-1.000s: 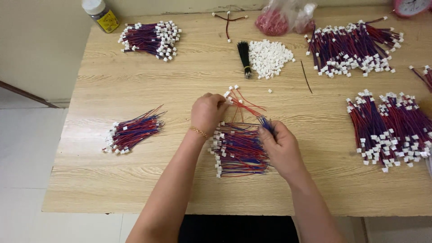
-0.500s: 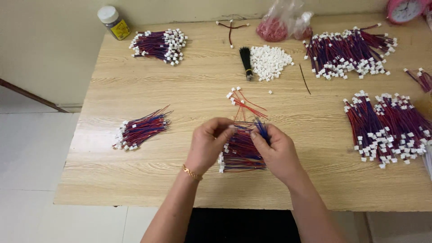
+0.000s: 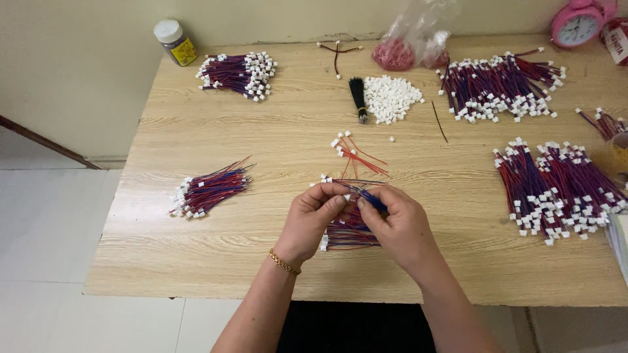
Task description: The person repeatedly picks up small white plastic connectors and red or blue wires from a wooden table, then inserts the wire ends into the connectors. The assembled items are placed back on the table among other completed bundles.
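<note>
- Head view: my left hand (image 3: pixel 313 222) and right hand (image 3: pixel 400 225) meet fingertip to fingertip, each grip pinched shut on the thin wire lead (image 3: pixel 358 189) between them — long axis roughly left to right.
- Just under the hands lies the wire bundle (image 3: pixel 347 234) on the bench (image 3: pixel 261 157) (partly hidden), equally near both.

Left hand (image 3: pixel 314 219), right hand (image 3: pixel 400 225) — fingertips seemingly pinched

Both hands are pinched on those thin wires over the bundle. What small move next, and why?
Probably lift the pinched red and blue wires clear of the bundle of red and blue wires, since left hand and right hand meet directly above it.
</note>
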